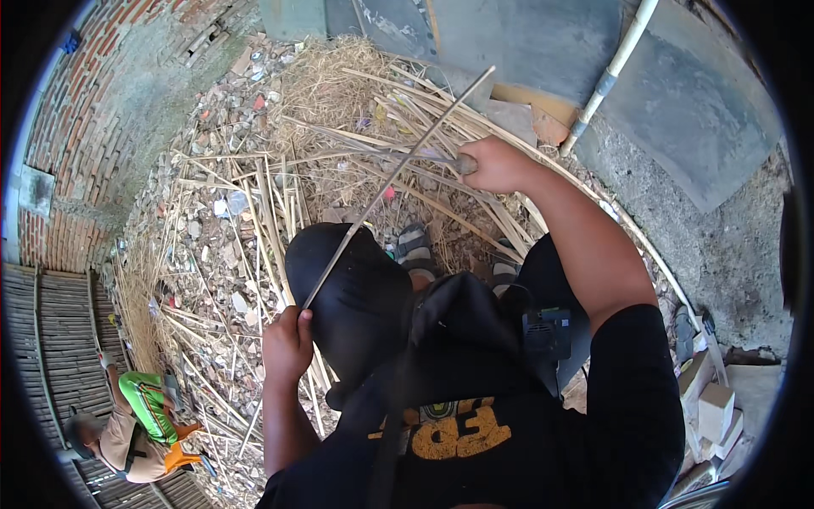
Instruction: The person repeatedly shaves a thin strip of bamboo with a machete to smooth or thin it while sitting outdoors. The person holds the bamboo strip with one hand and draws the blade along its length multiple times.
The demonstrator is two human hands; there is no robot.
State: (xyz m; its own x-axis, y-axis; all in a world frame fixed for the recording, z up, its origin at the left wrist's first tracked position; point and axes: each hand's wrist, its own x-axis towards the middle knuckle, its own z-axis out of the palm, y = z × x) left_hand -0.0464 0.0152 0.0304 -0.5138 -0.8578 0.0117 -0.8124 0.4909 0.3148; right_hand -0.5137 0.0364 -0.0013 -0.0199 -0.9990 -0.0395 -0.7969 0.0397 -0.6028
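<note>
My left hand (288, 343) grips the near end of a long thin bamboo strip (398, 174) that runs diagonally up and to the right, over my dark-clad knee (352, 288). My right hand (496, 164) is closed around the handle of a knife (465, 163) whose blade lies against the strip near its middle. Below both hands the ground is covered with split bamboo slivers (254, 220) and dry shavings.
A heap of straw and bamboo scraps (331, 93) lies ahead over rubble. A white pipe (606, 81) leans on grey slabs at upper right. A brick wall (76, 127) stands at left. Another person (136, 424) crouches at lower left. Small blocks (712, 407) sit at right.
</note>
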